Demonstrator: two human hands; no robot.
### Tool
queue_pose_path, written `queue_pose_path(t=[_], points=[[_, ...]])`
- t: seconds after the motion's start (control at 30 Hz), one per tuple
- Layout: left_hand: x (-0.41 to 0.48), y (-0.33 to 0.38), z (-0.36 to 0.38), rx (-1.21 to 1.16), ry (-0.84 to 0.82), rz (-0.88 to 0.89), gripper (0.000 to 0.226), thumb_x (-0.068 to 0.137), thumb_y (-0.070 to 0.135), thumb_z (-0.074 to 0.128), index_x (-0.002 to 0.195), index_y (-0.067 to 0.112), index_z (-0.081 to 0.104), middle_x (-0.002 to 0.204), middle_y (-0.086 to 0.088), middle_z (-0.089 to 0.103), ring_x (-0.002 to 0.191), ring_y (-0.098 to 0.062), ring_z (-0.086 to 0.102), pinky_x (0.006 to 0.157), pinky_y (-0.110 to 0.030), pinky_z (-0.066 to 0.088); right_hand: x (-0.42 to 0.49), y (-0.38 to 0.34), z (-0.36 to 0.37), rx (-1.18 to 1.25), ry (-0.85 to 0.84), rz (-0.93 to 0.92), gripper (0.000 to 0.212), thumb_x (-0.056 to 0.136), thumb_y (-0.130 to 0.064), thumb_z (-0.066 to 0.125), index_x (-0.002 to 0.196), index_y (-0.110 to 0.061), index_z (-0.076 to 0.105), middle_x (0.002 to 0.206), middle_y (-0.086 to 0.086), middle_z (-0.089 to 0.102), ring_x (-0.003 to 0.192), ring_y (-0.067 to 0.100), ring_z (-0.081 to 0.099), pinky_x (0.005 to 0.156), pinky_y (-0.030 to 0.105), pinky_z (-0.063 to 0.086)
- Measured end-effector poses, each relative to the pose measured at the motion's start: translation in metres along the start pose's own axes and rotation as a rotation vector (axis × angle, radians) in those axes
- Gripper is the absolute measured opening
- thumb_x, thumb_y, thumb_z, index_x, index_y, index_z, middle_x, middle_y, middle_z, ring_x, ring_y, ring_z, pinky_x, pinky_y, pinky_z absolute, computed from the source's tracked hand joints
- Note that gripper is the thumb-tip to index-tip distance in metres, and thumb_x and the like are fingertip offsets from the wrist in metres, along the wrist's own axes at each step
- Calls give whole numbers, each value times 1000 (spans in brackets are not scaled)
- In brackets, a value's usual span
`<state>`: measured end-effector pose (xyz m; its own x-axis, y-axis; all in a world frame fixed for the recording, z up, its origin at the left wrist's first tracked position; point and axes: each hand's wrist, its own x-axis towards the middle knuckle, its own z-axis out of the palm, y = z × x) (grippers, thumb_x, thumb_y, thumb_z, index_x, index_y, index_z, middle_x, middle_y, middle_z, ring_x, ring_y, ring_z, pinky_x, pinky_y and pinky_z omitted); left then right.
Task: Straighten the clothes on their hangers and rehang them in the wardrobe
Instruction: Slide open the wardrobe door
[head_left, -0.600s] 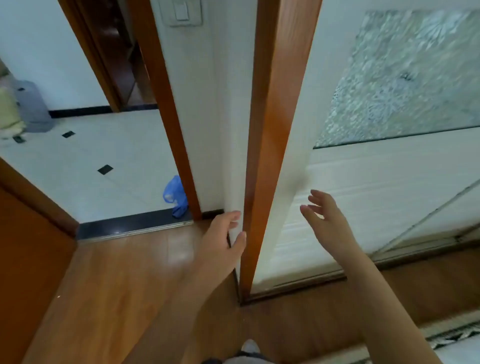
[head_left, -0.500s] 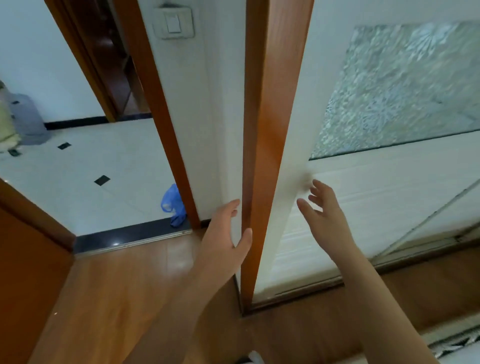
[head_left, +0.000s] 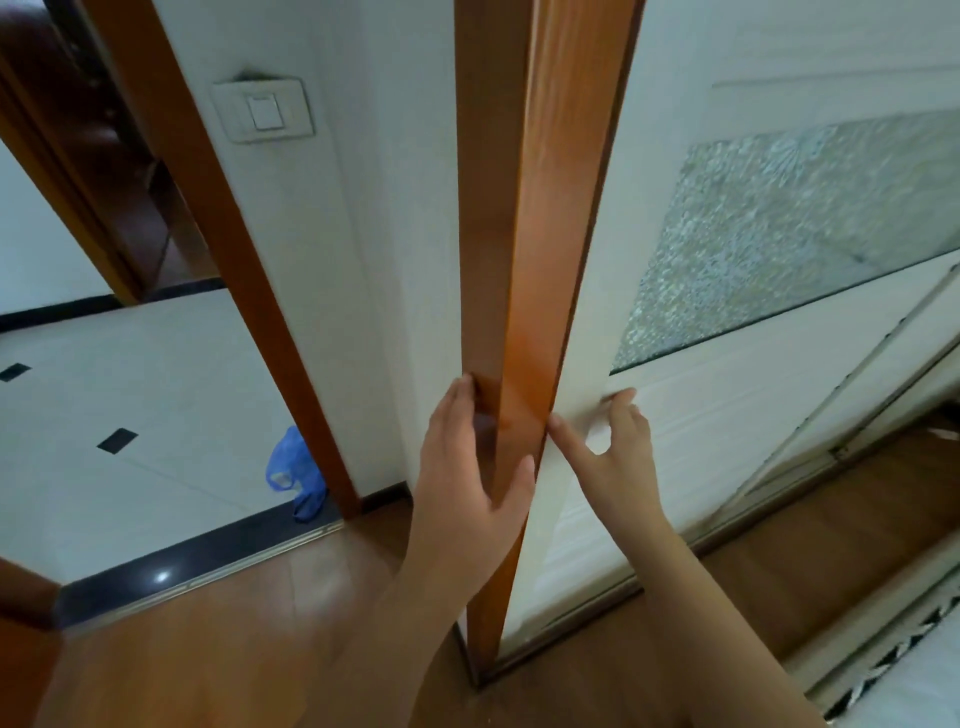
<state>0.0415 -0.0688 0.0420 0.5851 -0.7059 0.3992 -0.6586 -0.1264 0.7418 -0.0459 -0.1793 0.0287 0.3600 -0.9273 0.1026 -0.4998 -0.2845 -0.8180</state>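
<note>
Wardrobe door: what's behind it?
Nothing shows: the shut door covers the inside; its frosted glass reveals no shapes. Any clothes are hidden. The left hand grips the post.

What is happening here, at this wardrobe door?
A person's left hand grips the wooden post beside the white sliding door. The right hand presses straight fingers on that door. The door meets the post, and no clothes or hangers are in view.
</note>
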Motion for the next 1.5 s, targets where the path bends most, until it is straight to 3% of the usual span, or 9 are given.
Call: queue_pose_path(t=[0.23,0.4,0.57,0.8,1.0,1.17,1.3,1.37,1.5], points=[[13,-4,-3,-52,53,75,66,78,50,50,134,20,32,133,1,46,108,8,42,83,7,29,21,14,-21,58,46,24,90,74,-53,61,140,-3,26,127,9,46,127,24,38,96,26,32],[20,6,-7,-35,144,177,63,80,51,44,134,21,31,137,-4,45,125,-14,45,100,-13,31,35,24,-48,109,49,49,73,64,-65,63,104,-6,50,106,6,60,109,26,54,84,29,38],[16,25,-11,-30,334,381,51,88,43,42,132,18,30,137,-7,42,128,-12,37,106,-23,35,50,13,-88,20,84,-3,80,76,-40,69,139,-9,31,140,16,38,128,29,40,104,40,35],[31,77,10,-105,522,769,31,85,17,53,114,11,45,123,-7,50,114,-19,52,97,-33,47,88,-78,-147,38,465,-316,75,80,-42,64,138,-9,30,137,8,35,120,19,45,98,28,38],[87,115,60,-228,263,453,52,81,37,50,126,15,38,125,-8,56,119,-17,50,98,-25,42,123,-134,-153,9,829,-280,75,72,-41,67,129,-3,35,128,10,39,121,27,38,98,39,40],[134,120,107,-424,-26,213,74,73,32,66,136,13,33,134,-7,48,123,-20,48,103,-34,42,131,-124,-153,88,813,-376,77,74,-36,68,135,-9,30,131,3,41,126,19,38,99,28,34],[160,129,147,-572,-200,74,67,70,36,67,129,17,41,111,-1,62,102,-21,62,79,-32,51,143,-115,-165,68,815,-409,79,72,-34,70,135,-8,31,129,4,42,124,20,40,100,32,38],[163,135,164,-631,-227,55,64,67,44,62,124,18,46,98,8,61,94,-13,62,73,-24,47,151,-108,-173,71,813,-409,78,72,-34,71,134,-8,31,128,3,43,122,20,42,100,34,40],[166,147,201,-563,-115,108,68,67,58,51,118,14,49,111,-6,62,105,-24,59,88,-39,49,172,-91,-195,70,804,-405,78,72,-34,71,134,-9,30,129,3,43,121,19,43,99,35,41]])
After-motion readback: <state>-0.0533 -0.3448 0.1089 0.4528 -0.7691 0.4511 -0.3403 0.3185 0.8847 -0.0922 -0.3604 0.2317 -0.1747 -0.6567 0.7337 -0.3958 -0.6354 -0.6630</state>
